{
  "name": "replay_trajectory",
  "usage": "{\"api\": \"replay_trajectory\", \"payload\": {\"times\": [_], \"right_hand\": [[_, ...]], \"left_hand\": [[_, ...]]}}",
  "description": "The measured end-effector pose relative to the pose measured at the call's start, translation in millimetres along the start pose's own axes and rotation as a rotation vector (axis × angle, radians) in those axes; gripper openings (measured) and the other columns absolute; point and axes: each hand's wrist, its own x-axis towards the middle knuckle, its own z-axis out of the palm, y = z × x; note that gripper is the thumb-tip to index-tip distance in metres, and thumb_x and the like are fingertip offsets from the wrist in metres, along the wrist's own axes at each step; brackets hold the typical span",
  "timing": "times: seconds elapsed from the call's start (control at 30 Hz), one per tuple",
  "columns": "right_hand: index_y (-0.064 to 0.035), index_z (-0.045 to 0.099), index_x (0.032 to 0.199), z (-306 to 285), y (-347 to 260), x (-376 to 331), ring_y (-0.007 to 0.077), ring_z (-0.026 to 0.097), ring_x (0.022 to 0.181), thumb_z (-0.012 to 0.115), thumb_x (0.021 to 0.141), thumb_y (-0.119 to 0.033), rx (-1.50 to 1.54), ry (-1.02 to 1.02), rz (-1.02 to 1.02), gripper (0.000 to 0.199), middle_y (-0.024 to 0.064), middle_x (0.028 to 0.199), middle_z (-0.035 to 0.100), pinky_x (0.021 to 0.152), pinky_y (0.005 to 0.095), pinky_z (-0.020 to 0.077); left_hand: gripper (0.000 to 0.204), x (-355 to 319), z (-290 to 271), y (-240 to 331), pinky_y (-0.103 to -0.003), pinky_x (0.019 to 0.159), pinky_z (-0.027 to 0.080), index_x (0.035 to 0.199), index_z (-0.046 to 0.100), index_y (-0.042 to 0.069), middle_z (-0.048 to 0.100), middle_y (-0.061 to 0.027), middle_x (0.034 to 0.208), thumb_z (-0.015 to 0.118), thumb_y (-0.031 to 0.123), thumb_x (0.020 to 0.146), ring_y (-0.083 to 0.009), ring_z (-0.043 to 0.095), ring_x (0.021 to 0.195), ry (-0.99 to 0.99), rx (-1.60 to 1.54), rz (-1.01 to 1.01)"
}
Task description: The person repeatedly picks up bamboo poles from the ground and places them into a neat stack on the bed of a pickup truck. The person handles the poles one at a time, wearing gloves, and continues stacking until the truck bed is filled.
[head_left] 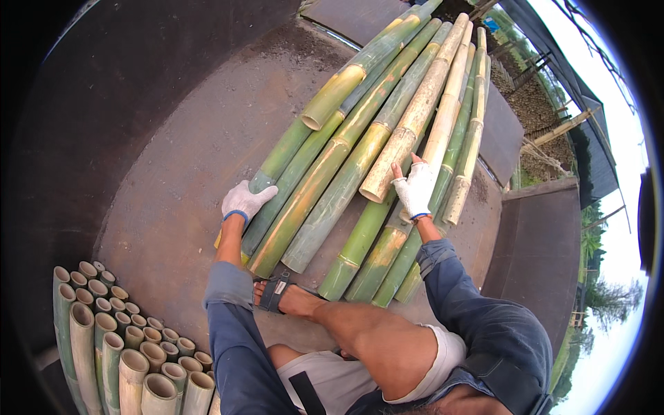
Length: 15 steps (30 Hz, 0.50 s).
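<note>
Laying both gloved hands on a pile of bamboo poles (339, 142), person bends over it. Poles lie side by side on a brown, dirt-smeared floor (180, 166), in the middle and upper part of the view, slanting from lower left to upper right, some stacked on others.

Left hand (243, 199), in a whitish glove with a blue cuff edge, sits over the outermost green pole (280, 155), near its lower end. Thumb points out to the right; the other fingers are mostly hidden, so cannot tell if they close around the pole.

Right hand (415, 190), white glove, bare fingertips showing, is against a pale pole (443, 131) near its lower end, on the right half of the pile. Thumb and a finger stick up; cannot tell whether it grasps the pole or only touches. Just left of it, a mottled tan pole (408, 128) ends in an open cut. Below, green poles (363, 238) poke out toward the person.

Dark sandal (274, 292) on one foot, right by the near pole ends. Bare knee, light shorts (443, 356), blue sleeves (238, 346) turned up. Bottom left: cluster of upright bamboo pieces (81, 325), hollow ends up. Dark wall (69, 138) at left, brown panel (536, 235) at right, trees (612, 297) beyond.
</note>
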Motion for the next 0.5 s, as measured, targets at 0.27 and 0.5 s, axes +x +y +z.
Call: {"api": "replay_trajectory", "payload": {"times": [0.27, 0.5], "right_hand": [[0.0004, 0.056, 0.155, -23.3, -31.2, 4.6, 0.0462, 0.050, 0.147, 0.077, 0.103, -0.037, 0.202, -0.089, 0.146, 0.067, 0.0276, 0.151, 0.058, 0.123, 0.0544, 0.0411], [-0.0119, 0.042, 0.170, -48.9, -222.6, 43.5, 0.0448, 0.031, 0.166, 0.095, 0.084, -0.027, 0.134, -0.193, -1.297, 0.103, 0.0168, 0.170, 0.047, 0.132, 0.0596, 0.0288]], "left_hand": [[0.077, -245.5, -71.8, -18.5, -0.049, 0.101, 0.059, 0.125, 0.074, 0.005, 0.079, -0.0271, 0.120, 0.083, 0.062, 0.074, -0.0436, 0.077, 0.113, -0.016, 0.138, -0.135], [0.038, -520.2, -77.8, -100.2, -0.052, 0.089, 0.060, 0.111, 0.070, 0.008, 0.077, -0.0175, 0.106, 0.083, 0.028, 0.081, -0.0394, 0.077, 0.100, 0.414, 0.312, -0.246]]}}
